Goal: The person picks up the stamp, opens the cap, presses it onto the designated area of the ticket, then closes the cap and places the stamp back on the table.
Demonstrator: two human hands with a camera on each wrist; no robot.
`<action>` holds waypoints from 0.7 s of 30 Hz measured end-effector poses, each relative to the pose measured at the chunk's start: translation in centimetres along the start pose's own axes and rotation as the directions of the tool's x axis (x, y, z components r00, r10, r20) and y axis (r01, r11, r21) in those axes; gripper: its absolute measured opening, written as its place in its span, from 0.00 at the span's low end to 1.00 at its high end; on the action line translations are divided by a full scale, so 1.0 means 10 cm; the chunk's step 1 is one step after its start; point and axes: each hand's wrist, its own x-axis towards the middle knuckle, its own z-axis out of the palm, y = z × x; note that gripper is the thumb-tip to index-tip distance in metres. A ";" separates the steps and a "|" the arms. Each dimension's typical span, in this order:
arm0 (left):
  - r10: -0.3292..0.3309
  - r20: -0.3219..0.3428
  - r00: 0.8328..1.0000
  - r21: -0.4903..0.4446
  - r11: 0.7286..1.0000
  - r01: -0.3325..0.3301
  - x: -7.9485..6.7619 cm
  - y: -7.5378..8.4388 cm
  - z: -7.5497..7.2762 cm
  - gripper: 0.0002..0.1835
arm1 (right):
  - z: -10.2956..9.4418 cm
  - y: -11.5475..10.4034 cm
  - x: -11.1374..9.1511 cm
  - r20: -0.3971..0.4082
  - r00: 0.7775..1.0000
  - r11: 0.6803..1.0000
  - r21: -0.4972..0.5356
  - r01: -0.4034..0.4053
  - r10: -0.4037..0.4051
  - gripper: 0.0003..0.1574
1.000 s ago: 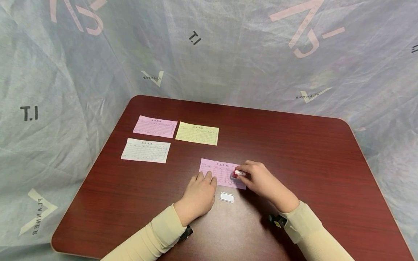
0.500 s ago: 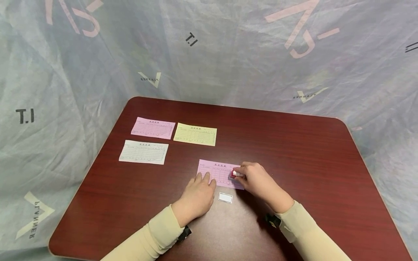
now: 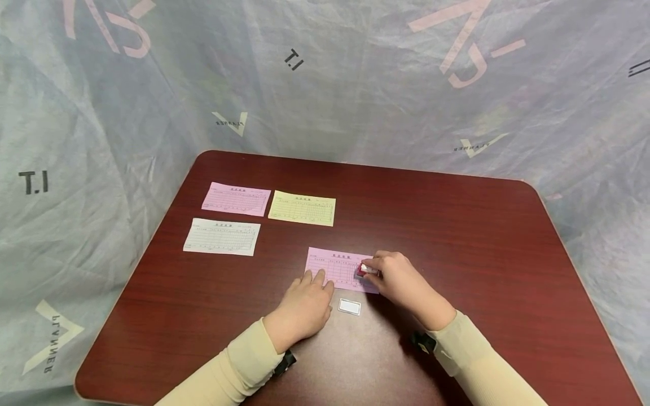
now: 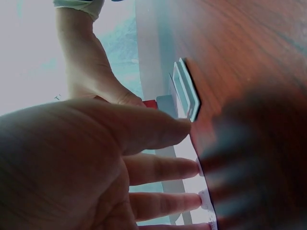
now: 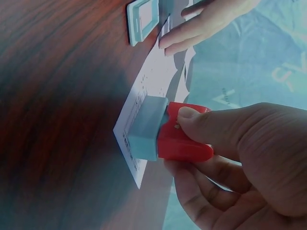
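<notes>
A pink printed form (image 3: 341, 267) lies on the table in front of the person. The left hand (image 3: 303, 304) rests with spread fingertips on its lower left part. In the right wrist view, the thumb and fingers of the right hand (image 5: 230, 153) pinch the red top of a self-inking stamp (image 5: 184, 132). The stamp's grey base stands on the right end of the form, its underside hidden. Just below the form, between the hands, lies a small white rectangular cap (image 3: 350, 307) with a raised rim, open side up in the wrist views.
Another pink form (image 3: 236, 199), a yellow form (image 3: 302, 208) and a white form (image 3: 222, 237) lie flat at the back left of the dark red table (image 3: 431, 220). A grey printed cloth (image 3: 335, 84) hangs behind the table and along its sides.
The head view has shifted slightly. Over the second, the right hand with the stamp stays at the form's right end, and the left hand keeps its place on the paper.
</notes>
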 end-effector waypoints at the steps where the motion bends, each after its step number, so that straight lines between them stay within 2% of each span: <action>1: -0.001 0.001 1.000 -0.004 1.000 0.001 0.00 0.00 -0.01 0.26 | 0.00 0.00 0.00 0.002 1.000 1.000 0.003 -0.004 0.004 0.13; 21: 0.003 0.006 1.000 -0.015 1.000 -0.003 -0.01 -0.03 -0.01 0.26 | 0.03 0.01 0.00 0.013 1.000 0.999 0.026 -0.028 0.028 0.14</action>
